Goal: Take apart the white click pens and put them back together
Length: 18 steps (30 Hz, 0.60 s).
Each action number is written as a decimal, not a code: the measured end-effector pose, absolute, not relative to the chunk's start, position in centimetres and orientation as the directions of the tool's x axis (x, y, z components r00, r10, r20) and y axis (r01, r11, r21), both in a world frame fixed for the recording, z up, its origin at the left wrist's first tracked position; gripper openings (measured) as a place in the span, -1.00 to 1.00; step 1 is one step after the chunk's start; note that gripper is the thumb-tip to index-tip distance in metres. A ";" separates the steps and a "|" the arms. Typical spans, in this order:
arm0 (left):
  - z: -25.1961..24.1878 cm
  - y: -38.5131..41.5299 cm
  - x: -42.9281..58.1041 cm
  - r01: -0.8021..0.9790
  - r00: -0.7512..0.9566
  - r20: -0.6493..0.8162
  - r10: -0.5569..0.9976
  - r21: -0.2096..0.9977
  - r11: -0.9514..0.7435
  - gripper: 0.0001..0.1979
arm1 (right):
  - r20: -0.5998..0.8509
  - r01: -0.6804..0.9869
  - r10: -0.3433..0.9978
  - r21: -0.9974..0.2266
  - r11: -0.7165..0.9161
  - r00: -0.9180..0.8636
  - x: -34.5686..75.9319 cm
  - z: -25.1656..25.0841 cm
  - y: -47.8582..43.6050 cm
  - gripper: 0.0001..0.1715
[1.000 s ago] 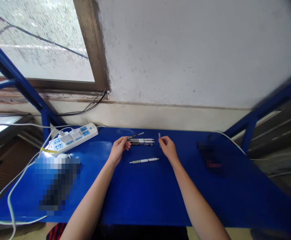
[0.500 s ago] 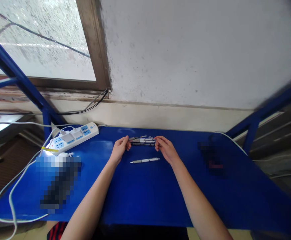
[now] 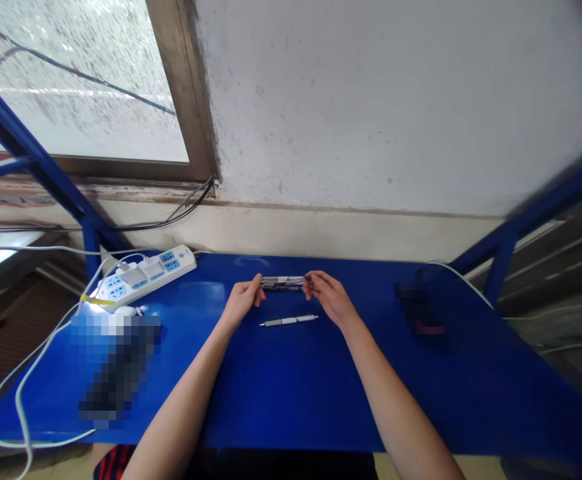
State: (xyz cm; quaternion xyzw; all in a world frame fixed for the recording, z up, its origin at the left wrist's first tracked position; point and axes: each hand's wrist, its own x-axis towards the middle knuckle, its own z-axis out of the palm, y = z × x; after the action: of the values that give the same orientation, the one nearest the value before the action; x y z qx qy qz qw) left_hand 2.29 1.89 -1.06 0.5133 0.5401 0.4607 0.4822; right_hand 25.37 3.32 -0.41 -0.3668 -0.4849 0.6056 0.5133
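Observation:
A small bundle of pens (image 3: 283, 283), white, grey and black, spans the gap between my two hands. My left hand (image 3: 243, 298) is closed on its left end, thumb on top. At the other end, the fingers of my right hand (image 3: 327, 293) pinch the pens' tips. How many pens are in the bundle I cannot make out, as my fingers cover both ends. Nearer to me, a single white and grey pen (image 3: 289, 321) lies on the blue table (image 3: 291, 387), its point toward the left, touched by neither hand.
A white power strip (image 3: 145, 277) with plugs in it lies at the back left, and a white cable (image 3: 21, 400) loops down the table's left side. Blurred-out dark items sit at left and right. Blue metal posts (image 3: 501, 267) rise at both sides, with a wall behind.
The loose, slanting pieces at the bundle's ends now lie more in line with the other pens. My right fingers have shifted slightly left; the single pen stays put.

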 end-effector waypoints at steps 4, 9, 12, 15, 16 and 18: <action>-1.3 2.0 2.1 0.182 -0.030 -0.070 0.997 0.981 0.074 -0.32 | 0.064 -0.209 0.967 -0.978 0.011 -0.247 25.4 -0.8 3.4 -0.64; -1.6 2.2 1.9 0.142 -0.046 -0.028 0.999 0.989 0.034 -0.38 | 0.092 0.062 0.971 -0.992 0.108 -0.219 25.3 -1.7 3.7 -0.58; -1.6 2.1 1.9 0.133 0.006 0.008 1.000 0.991 -0.009 -0.44 | 0.070 0.131 0.972 -0.986 0.101 -0.225 25.2 -2.0 3.8 -0.53; -1.1 1.8 2.1 0.094 0.064 0.078 0.995 0.992 -0.084 -0.58 | 0.049 0.101 0.981 -0.993 0.069 -0.186 25.3 -2.1 3.8 -0.50; -0.9 1.7 2.1 0.067 0.080 0.097 0.992 0.992 -0.102 -0.64 | 0.042 0.083 0.984 -0.995 0.057 -0.171 25.3 -2.1 3.8 -0.49; -0.6 1.5 2.3 -0.005 0.104 0.114 0.988 0.994 -0.114 -0.69 | 0.027 0.039 0.989 -0.999 0.033 -0.149 25.4 -2.1 3.9 -0.49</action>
State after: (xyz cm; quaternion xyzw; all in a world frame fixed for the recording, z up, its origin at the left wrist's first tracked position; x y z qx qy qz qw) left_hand 2.26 1.50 -0.57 0.5534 0.4443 0.5006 0.4957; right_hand 25.38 3.87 -2.14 -0.4641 -0.5533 0.5179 0.4585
